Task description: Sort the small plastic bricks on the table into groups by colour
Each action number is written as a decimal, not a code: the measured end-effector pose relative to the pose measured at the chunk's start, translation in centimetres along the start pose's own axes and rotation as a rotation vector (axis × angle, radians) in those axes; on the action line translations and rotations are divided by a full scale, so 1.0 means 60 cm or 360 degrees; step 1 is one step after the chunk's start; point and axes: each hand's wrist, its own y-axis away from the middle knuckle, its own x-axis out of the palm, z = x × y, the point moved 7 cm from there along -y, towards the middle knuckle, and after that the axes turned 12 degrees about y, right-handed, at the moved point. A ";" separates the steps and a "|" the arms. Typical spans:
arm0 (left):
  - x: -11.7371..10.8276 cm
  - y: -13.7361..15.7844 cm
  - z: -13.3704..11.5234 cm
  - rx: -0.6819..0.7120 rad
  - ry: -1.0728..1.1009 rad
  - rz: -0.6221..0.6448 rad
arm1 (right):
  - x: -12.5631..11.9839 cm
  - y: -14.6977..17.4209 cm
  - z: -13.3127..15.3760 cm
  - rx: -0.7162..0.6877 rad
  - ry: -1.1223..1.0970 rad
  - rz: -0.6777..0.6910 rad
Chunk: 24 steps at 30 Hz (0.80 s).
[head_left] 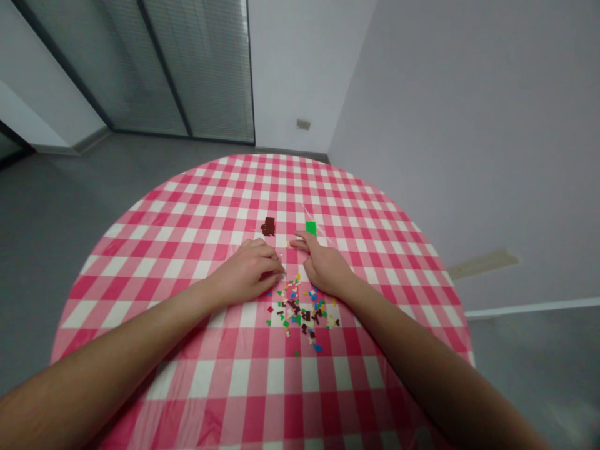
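The place looked like an office room: a dark-framed glass partition (162, 69) with slatted blinds (218, 81) met plain pale walls (469, 125), and a dark skirting board (290, 151) ran above a smooth grey floor (37, 219). Only the round table's (225, 375) pink-and-white checked cloth (154, 244) had a homely look, closer to a kitchen or café.

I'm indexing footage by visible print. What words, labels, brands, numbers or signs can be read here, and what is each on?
No text can be read.
Small coloured pieces, brown piece and green piece: too small in view to tell whether they bear any marks.
Checked tablecloth: pattern, no lettering visible.
Beige rectangle on the far wall: too blurred to tell.
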 end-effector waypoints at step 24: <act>-0.039 0.004 0.020 -0.0162 -0.0016 -0.0334 | -0.037 0.037 -0.006 -0.0485 -0.0197 0.0519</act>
